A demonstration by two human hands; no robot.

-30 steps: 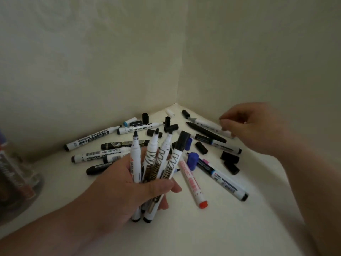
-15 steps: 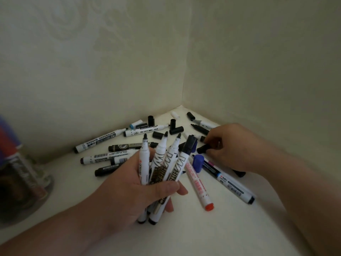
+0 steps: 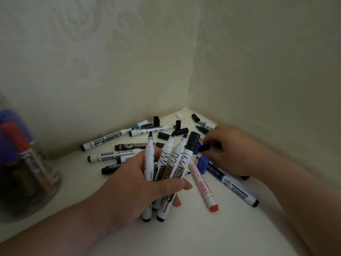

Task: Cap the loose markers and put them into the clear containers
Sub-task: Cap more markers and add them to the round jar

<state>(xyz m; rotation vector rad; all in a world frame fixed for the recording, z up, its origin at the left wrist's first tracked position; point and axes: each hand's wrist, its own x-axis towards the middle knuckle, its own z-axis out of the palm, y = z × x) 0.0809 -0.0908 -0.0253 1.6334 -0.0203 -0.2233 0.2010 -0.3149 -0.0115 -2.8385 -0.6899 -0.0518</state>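
Walls (image 3: 110, 71) close off the bench (image 3: 184, 237) at the far left and far right and meet in a corner at the far middle, so the working area is a wedge that widens toward the near side. Bare bench surface is seen near, between the two forearms. A clear container (image 3: 27, 182) stands at the left edge, blurred, with red- and purple-topped markers upright inside it.

Loose markers (image 3: 103, 141) are scattered in the corner. Most are white barrels with black print, a few are dark, and several have bare tips. Short loose caps (image 3: 163, 135) lie among them.

A bundle of four markers (image 3: 166, 163) is gripped in the left hand (image 3: 132, 187), with fingers and thumb curled round the barrels. It is held tips up, with three tips uncovered and the rightmost marker capped in black. Right of the bundle, a red-ended marker (image 3: 203, 183) and a blue cap (image 3: 203, 163) lie on the bench between the hands.

A black cap (image 3: 203, 147) is pinched in the fingertips of the right hand (image 3: 234, 150), just beside the capped top of the bundle. A blue-banded marker (image 3: 236, 187) lies partly under the right hand, its dark end pointing near and right.
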